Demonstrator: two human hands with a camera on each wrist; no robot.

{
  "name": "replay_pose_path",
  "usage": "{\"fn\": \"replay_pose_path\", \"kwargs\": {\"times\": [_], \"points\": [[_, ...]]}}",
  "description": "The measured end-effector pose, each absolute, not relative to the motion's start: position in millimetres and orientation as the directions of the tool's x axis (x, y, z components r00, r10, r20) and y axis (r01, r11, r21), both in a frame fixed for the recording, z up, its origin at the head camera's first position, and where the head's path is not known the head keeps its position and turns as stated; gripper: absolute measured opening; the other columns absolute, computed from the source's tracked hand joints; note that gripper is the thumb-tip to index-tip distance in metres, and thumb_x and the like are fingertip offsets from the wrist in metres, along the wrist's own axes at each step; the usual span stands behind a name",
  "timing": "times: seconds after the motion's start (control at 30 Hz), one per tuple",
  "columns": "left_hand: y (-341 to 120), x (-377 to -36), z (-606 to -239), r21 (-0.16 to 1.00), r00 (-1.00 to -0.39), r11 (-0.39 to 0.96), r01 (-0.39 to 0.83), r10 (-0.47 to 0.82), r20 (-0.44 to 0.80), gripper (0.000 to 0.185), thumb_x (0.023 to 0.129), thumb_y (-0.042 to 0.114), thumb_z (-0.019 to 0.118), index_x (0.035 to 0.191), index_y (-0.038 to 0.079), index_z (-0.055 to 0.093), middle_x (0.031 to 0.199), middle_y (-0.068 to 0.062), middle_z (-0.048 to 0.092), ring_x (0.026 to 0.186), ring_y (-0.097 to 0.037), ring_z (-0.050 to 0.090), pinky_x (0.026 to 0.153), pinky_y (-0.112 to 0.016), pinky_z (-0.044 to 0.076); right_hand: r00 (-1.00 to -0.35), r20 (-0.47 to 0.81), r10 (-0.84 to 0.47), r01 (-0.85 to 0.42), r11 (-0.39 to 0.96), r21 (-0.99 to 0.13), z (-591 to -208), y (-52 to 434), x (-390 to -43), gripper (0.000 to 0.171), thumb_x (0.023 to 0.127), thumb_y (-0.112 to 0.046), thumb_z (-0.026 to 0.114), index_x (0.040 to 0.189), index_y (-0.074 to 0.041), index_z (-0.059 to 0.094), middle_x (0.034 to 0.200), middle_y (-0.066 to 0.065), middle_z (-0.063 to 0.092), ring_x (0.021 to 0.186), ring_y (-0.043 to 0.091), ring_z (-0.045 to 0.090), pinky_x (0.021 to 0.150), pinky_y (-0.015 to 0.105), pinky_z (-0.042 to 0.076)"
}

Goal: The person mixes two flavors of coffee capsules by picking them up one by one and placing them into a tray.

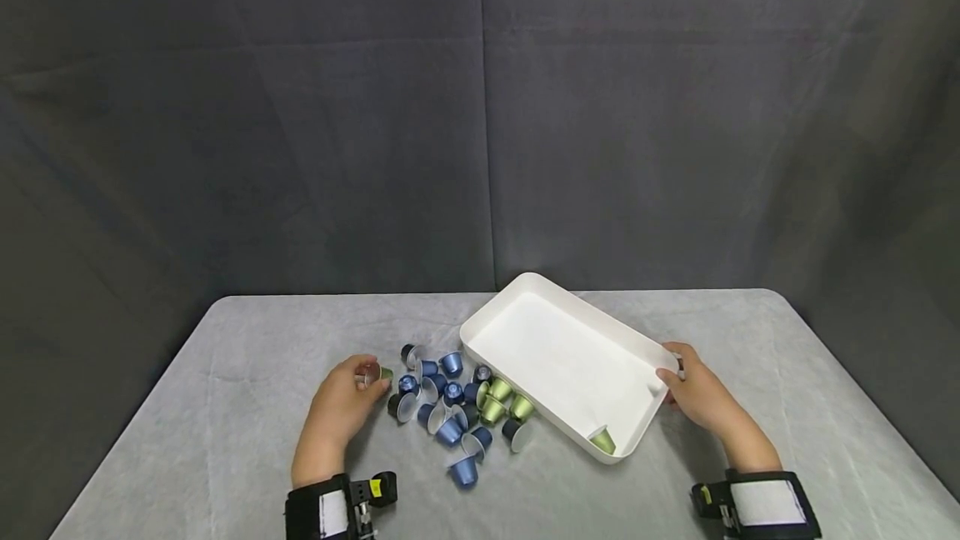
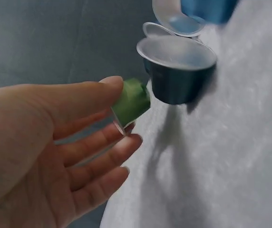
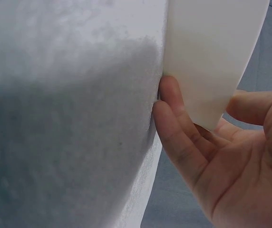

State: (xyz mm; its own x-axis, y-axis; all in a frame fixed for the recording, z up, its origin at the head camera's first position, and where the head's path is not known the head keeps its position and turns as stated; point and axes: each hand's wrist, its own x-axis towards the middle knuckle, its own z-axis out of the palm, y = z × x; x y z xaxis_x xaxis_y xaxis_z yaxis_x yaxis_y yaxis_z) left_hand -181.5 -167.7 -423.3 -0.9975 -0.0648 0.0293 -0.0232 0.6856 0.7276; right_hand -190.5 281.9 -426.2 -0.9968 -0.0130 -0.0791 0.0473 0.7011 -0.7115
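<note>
Head view: the left hand point(image 1: 341, 398) pinches a green capsule point(image 2: 132, 101) beside the scattered blue capsules point(image 1: 450, 407), while the right hand point(image 1: 693, 394) grips the tilted white tray point(image 1: 570, 361) by its corner.

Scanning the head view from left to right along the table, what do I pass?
Left hand pinching a green capsule → heap of blue capsules → cluster of green capsules → white tray, with a lone green capsule in its near corner → right hand gripping the tray's right end.
</note>
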Motion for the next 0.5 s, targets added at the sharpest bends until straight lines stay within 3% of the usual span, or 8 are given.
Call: {"fn": "replay_pose_path", "kwargs": {"times": [0.27,0.5], "points": [[-145.3,-180.8,-414.0,0.710,-0.998,0.702,0.049,0.001,0.068,0.040,0.094,0.010,0.068,0.132,0.001,0.059,0.122,-0.016,0.060,0.107,-0.033,0.061,0.085,-0.049,0.050,-0.997,-0.073,-0.009,0.046,0.705,-0.708,-426.8,281.7,-190.4,0.049,0.103,-0.002,0.045,0.141,0.018,0.021,0.112,0.041,0.051,0.072,0.023,0.062,0.063,0.038,0.053],[-121.8,-183.3,-411.8,0.686,-0.990,0.716,0.130,0.057,0.128,0.037,0.091,0.008,0.071,0.126,0.002,0.062,0.115,-0.012,0.062,0.100,-0.028,0.061,0.083,-0.046,0.050,-0.997,-0.073,-0.006,0.048,0.703,-0.709,-427.5,281.7,-191.1,0.049,0.102,-0.001,0.045,0.140,0.018,0.022,0.115,0.043,0.048,0.071,0.023,0.062,0.063,0.037,0.053]]}}
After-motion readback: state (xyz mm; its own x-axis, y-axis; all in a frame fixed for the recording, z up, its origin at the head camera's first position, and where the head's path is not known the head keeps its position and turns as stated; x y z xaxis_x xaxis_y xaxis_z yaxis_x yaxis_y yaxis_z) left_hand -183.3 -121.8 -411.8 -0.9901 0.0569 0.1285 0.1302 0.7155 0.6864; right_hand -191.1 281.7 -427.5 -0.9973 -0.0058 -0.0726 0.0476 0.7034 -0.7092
